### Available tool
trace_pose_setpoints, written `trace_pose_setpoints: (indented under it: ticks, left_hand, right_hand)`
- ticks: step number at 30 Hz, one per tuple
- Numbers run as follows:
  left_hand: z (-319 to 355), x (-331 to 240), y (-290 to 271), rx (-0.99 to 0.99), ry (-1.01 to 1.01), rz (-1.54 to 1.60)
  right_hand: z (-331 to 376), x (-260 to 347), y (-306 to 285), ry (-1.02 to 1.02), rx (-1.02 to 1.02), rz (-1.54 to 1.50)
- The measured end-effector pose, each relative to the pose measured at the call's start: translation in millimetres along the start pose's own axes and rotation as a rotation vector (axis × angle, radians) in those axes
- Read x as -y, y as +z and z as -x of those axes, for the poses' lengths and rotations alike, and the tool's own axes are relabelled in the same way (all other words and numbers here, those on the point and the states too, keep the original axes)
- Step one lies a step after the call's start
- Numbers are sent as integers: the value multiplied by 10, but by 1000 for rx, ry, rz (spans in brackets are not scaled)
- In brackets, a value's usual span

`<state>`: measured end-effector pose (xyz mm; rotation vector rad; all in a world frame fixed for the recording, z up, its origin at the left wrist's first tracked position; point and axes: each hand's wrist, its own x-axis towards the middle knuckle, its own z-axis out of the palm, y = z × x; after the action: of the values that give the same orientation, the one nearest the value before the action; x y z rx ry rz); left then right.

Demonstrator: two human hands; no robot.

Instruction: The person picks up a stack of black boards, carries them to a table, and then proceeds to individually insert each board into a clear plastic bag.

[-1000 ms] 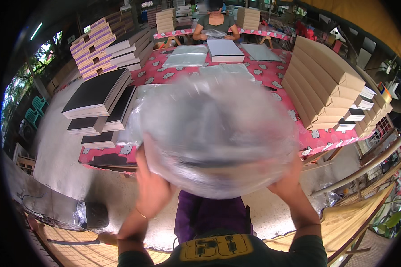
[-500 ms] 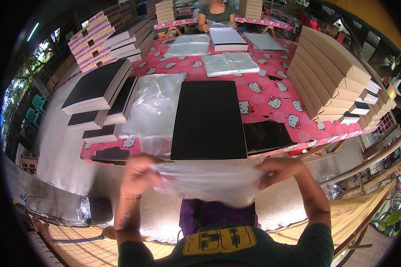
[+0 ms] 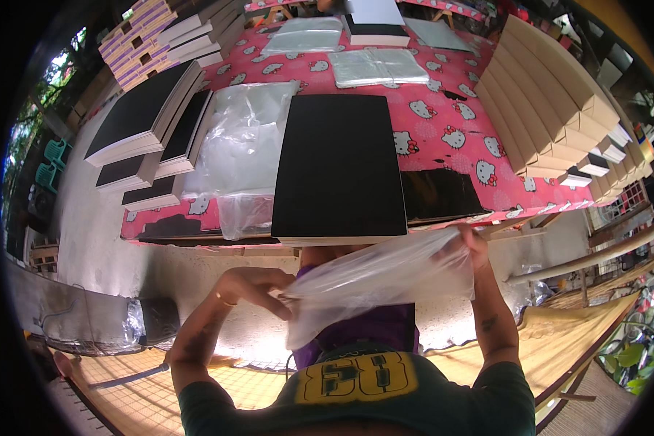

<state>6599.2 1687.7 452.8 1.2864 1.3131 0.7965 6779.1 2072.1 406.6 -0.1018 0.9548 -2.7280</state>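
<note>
A clear plastic bag [image 3: 385, 276] stretches at a slant across my lap, just in front of the table's near edge. Its higher end is pinched in my right hand [image 3: 475, 248], with the fingers partly behind the film. At the lower end my left hand [image 3: 258, 287] curls its fingers onto the bag's edge. Beyond the bag, a thick block of white pages with a black top [image 3: 340, 167] lies flat at the near edge of the table. Neither hand touches that block. More clear plastic bags [image 3: 243, 145] lie in a pile to its left.
Black-topped blocks [image 3: 142, 116] are stacked at the left, before purple-and-tan bundles [image 3: 142, 43]. Tall brown cardboard stacks [image 3: 541, 102] stand at the right. Further bags [image 3: 378, 67] lie on the pink patterned tablecloth [image 3: 443, 109]. Across the table, a person's hand [image 3: 334, 7] is beside a white-topped block.
The bag has gone from level to slanted, its right end raised by my right hand and its left end lower. My view has tilted down. The white sheet across the table has lifted.
</note>
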Motion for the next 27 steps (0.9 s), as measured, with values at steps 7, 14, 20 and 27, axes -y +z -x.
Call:
trace_pose_setpoints:
  ticks: [7,14,20,27]
  left_hand:
    - [233,316,261,-323,-117,195]
    - [-51,396,340,-1188,163,564]
    - [-537,578,360,-1655,75,310]
    - [-478,396,493,-1624,-2,49]
  right_hand:
    - [51,-145,79,-169,38,238]
    - [25,-637,84,-184,-369,892]
    - [-354,-845,307,-478,-864,971]
    - [-291,-838,379,-543,-873,1091]
